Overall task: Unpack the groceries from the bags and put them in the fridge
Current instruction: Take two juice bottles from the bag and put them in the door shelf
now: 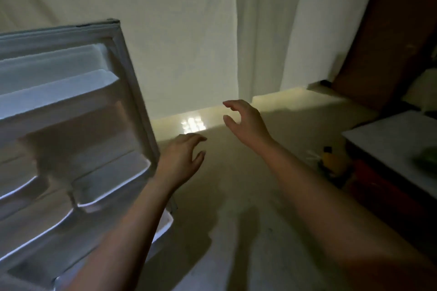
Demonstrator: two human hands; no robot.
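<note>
Head view: fridge door (71,125) hangs open at 9 o'clock, white moulded plastic liner, rounded door bins, grey rubber gasket round the edge. Likely light to swing, rigid; best taken by its free edge, not the soft gasket. Left hand (182,160) hovers just beside that edge, fingers loosely curled, holding nothing. Right hand (246,125) near centre, fingers spread and relaxed, also empty. No bags plainly in view. Blurred yellow bottle (332,160) at 3 o'clock on the floor, probably smooth plastic, grab round the body. White table top (387,146) at 3 o'clock, something green on it, too blurred to name. Pale matte floor (236,231), curtain (260,30) at 12.
</note>
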